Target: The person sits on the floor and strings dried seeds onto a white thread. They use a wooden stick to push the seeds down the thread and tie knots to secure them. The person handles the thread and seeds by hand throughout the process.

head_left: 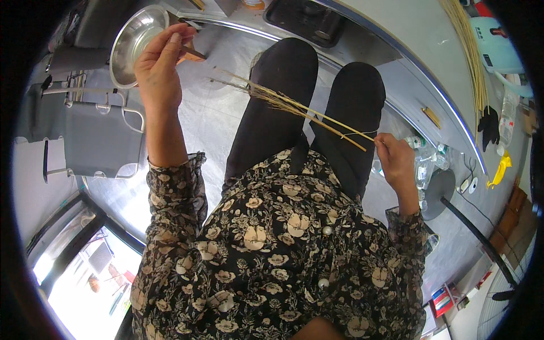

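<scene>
Two thin dry grass stalks (314,115) lie or hover across my black-trousered thighs, their feathery ends towards the left. My right hand (393,155) pinches the bare end of the upper stalk. The lower stalk's cut end stops just short of these fingers. A white thread (361,133) runs from near the lower stalk towards my right hand. My left hand (163,68) is raised at the upper left in front of a shiny metal bowl (121,55), thumb against bent fingers. Whether anything thin is between them cannot be seen.
A black tray (304,21) sits on the counter ahead. More stalks (469,63) lie on the right counter beside a black glove (488,127) and a pale blue container (495,44). Plastic bottles (423,165) and a fan's round base (440,195) stand right. A grey folding chair (104,138) is left.
</scene>
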Tool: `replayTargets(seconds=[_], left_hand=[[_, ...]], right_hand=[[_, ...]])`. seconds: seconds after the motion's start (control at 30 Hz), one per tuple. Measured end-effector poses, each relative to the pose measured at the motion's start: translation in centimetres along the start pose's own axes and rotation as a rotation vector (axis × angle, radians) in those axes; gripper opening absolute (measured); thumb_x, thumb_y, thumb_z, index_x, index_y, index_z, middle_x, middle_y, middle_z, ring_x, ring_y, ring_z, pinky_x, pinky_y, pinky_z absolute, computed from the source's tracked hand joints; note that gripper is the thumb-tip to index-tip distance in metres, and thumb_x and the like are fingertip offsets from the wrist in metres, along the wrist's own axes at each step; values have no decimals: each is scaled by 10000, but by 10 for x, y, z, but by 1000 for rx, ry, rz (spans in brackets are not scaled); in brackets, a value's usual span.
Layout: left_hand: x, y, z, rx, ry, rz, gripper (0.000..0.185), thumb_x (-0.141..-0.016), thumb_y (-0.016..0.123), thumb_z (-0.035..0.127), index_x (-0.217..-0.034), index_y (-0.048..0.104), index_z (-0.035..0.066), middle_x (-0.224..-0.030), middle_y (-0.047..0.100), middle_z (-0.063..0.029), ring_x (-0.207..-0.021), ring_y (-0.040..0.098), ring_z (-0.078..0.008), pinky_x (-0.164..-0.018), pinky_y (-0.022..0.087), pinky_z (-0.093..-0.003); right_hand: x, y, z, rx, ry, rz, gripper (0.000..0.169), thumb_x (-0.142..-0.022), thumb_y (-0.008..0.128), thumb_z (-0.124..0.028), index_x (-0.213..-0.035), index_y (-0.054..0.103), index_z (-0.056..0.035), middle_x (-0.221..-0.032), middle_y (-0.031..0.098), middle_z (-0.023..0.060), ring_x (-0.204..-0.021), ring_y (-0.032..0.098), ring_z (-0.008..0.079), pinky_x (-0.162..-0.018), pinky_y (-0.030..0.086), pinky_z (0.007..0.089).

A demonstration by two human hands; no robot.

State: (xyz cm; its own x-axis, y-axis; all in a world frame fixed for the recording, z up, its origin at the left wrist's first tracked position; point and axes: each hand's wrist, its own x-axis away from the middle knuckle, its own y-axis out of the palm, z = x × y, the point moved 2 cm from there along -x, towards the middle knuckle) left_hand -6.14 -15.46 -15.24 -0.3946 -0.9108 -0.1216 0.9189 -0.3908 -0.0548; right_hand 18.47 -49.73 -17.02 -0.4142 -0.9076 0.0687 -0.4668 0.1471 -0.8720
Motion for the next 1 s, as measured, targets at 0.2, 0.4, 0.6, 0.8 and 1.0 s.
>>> replayTargets(seconds=[0.2, 0.4, 0.6, 0.8, 1.0], left_hand=[[5, 10, -2, -4, 4, -54, 213, -908, 527, 112, -1056, 622, -7, -996, 654, -79, -918, 612, -129, -744, 448, -216], [12, 29, -7, -92, 3, -124, 217, -898, 542, 127, -1052, 627, 0, -976, 660, -70, -912, 607, -127, -771, 453, -237], [45, 82, -12, -278, 81, -444, 139, -880, 549, 69, -970, 641, 17, -898, 645, -34, -869, 581, -118, -783, 432, -244], [74, 131, -7, -502, 440, -725, 124, -769, 612, 27, -892, 628, 28, -860, 616, -116, -813, 570, -295, -717, 457, -356], [89, 153, -20, -640, 490, -932, 121, -735, 611, 38, -855, 616, 46, -799, 592, -93, -783, 547, -303, -703, 445, -385]], right_hand=[[-1, 0, -2, -2, -10, 11, 28, -823, 586, -108, -832, 591, -81, -652, 585, 114, -554, 527, 314, -554, 375, 382], [2, 2, 3, -44, -7, 10, 36, -827, 580, -125, -835, 591, -91, -637, 566, 112, -541, 507, 323, -548, 378, 392], [2, 6, 5, -19, 14, 16, 59, -835, 566, -174, -818, 586, -121, -666, 569, 102, -559, 497, 335, -555, 394, 410], [3, 5, 5, 54, -18, 8, 78, -847, 556, -181, -821, 576, -111, -665, 578, 92, -567, 517, 321, -559, 402, 397], [4, 4, 6, 68, 20, -60, 107, -859, 552, -208, -886, 594, -114, -707, 611, 89, -623, 551, 310, -598, 429, 405]])
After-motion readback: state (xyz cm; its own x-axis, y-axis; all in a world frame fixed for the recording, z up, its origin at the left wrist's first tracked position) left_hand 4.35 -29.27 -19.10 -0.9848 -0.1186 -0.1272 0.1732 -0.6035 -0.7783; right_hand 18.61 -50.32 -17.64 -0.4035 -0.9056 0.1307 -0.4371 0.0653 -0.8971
